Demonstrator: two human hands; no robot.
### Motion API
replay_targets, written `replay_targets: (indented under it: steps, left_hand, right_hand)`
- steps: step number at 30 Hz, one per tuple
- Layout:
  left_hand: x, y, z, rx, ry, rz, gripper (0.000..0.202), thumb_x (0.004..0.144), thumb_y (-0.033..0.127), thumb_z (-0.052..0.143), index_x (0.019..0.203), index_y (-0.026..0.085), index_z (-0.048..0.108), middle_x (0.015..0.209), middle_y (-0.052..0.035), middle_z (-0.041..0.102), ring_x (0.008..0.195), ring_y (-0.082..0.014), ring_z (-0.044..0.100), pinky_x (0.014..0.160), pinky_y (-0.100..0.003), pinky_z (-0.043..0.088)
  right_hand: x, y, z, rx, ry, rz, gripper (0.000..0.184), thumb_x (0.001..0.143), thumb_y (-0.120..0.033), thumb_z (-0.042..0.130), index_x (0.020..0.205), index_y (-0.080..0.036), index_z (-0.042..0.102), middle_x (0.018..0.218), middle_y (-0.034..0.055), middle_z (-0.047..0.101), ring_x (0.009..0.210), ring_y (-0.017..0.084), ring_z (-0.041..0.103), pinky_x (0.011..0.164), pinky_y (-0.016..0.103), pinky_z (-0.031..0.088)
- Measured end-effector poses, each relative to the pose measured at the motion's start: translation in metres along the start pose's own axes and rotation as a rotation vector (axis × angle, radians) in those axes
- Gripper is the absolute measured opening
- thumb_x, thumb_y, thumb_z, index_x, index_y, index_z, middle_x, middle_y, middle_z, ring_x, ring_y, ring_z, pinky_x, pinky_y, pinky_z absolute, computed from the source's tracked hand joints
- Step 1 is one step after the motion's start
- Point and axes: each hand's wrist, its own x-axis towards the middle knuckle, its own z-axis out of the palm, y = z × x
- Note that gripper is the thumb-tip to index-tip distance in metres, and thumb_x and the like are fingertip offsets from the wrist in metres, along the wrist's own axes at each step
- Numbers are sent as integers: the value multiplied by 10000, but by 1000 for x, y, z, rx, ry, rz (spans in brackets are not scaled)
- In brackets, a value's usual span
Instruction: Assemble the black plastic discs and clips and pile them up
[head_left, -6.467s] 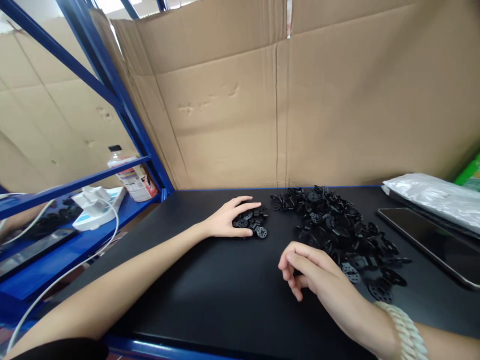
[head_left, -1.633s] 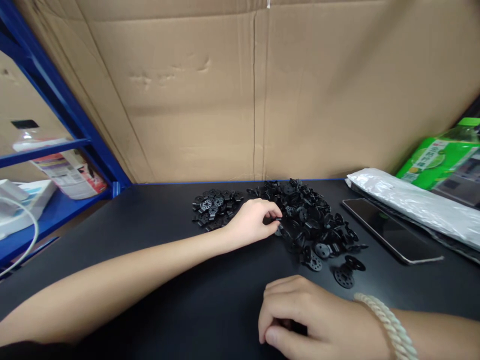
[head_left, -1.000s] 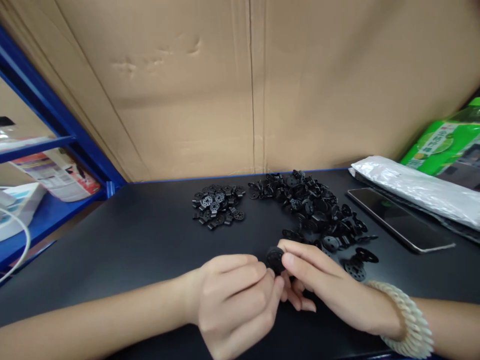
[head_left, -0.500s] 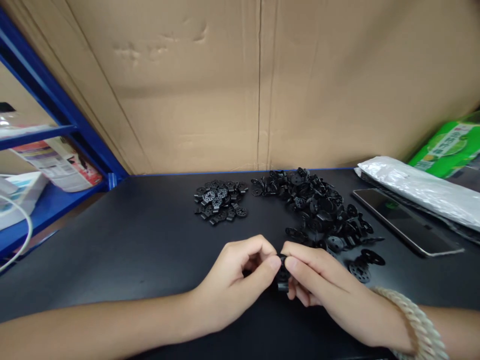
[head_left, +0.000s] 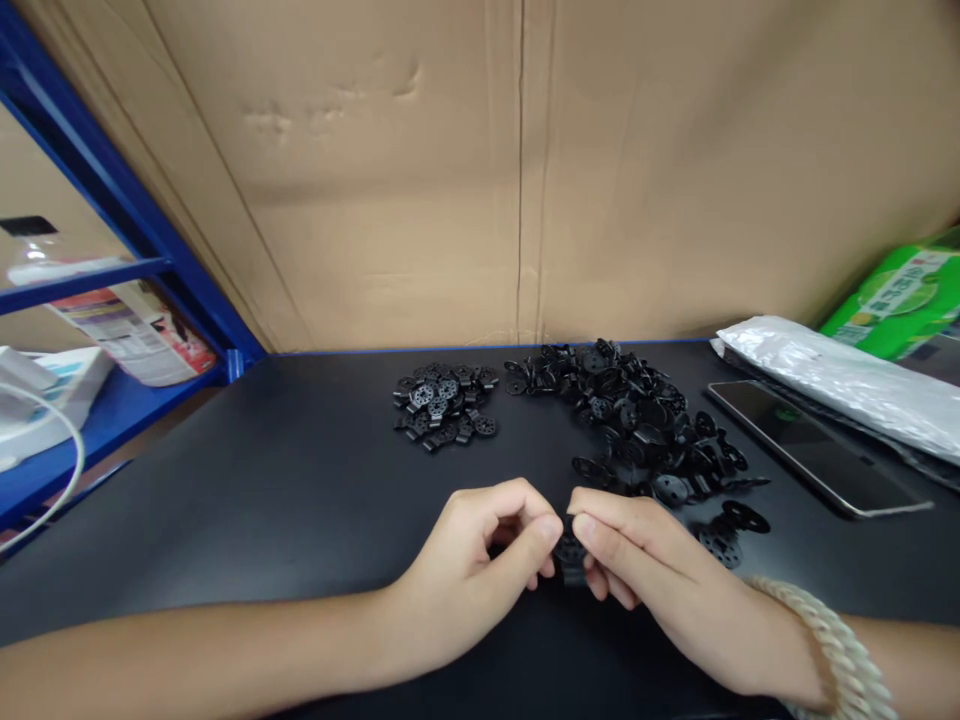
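Note:
Between my two hands is a small black plastic clip (head_left: 571,548) with a round, perforated disc and a narrow tab pointing down. My left hand (head_left: 487,560) pinches its left edge between thumb and forefinger. On the opposite edge, my right hand (head_left: 645,560) grips it the same way, other fingers curled beneath. Beyond my hands lies a compact pile of black clips (head_left: 442,400), many with their perforated discs facing up. A larger, looser heap of black clip parts (head_left: 637,400) spreads to the right, and a couple of pieces (head_left: 724,540) lie near my right wrist.
A smartphone (head_left: 814,445) lies on the black table (head_left: 225,500) at the right, beside a silvery plastic bag (head_left: 847,375) and a green package (head_left: 892,300). Cardboard (head_left: 375,200) walls the back. A blue shelf (head_left: 150,410) at the left holds a bottle (head_left: 150,330) and a white cable.
The clip has turned slightly between my fingers, so more of its perforated disc faces me. My fingertips have moved a little apart. The view has shifted slightly left.

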Motion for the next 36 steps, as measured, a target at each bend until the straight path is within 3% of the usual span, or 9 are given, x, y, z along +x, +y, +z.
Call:
replay_targets:
  steps: [4,9,13,15,19,24,27,32,36]
  left_hand:
    - [3,5,-10,214,56,134,251,950,281,476,753,158,569,648,10,582,578,-109,553,555,-209,455]
    - [30,5,-62,863,301,408,252,950,240,428,777,154,589,706,-18,595,646,-140,545,639,-254,461]
    - [48,-9,-99,1023,358,379,223,901,233,493,740,167,632,827,-61,624,808,-212,547,801,-358,466]
    - [50,-14,-104,1056,412,370,165,893,217,493,896,164,649,952,-88,620,920,-249,544,870,-410,458]
    - [44,-12,-84,1049,389,424,251,888,162,478,1120,147,573,1150,-127,581,1099,-266,510,984,-446,419]
    - [33,-4,-40,905,-175,504,299,892,167,522,1186,160,576,1460,-137,437,1308,-277,411,1093,-440,362]
    - [34,-6,-27,820,-315,470,404,906,199,539,1305,139,519,1529,-145,343,1408,-277,296,1148,-451,297]
    - [40,-10,-25,603,-223,478,358,891,127,544,1248,120,574,1328,-146,583,1268,-236,491,1091,-397,391]
    - [33,-9,-27,360,112,408,125,858,109,593,948,138,674,980,-89,688,942,-192,648,872,-321,529]
  right_hand:
    - [-1,0,-1,26,-42,28,401,1031,-423,278,771,-186,471,654,-37,498,596,97,453,612,227,380]
    - [-2,-1,-3,109,-121,60,347,1029,-434,264,930,-194,495,720,-28,524,601,97,447,545,212,365]
    - [-4,-4,-4,-8,-128,11,359,1029,-397,282,875,-194,535,729,-10,552,642,114,487,612,228,403]
    - [-4,-7,-3,-106,-129,-27,353,1025,-373,297,850,-199,550,733,-4,569,671,127,512,655,239,418]
    - [-6,-12,-1,-273,-179,-116,320,1004,-324,324,842,-199,570,716,7,589,685,142,553,651,236,432]
    - [-8,-9,1,-357,-242,-164,312,987,-310,335,901,-179,605,815,44,655,775,164,605,646,239,433]
    - [-8,-7,1,-357,-234,-179,329,991,-318,325,917,-171,609,822,49,662,776,163,605,669,244,436]
    - [-6,-7,2,-330,-246,-159,314,992,-329,338,908,-175,598,829,44,656,777,157,598,653,240,419]
    - [-3,-9,2,-294,-176,-69,261,981,-304,385,831,-190,565,741,5,605,696,132,547,594,223,385]
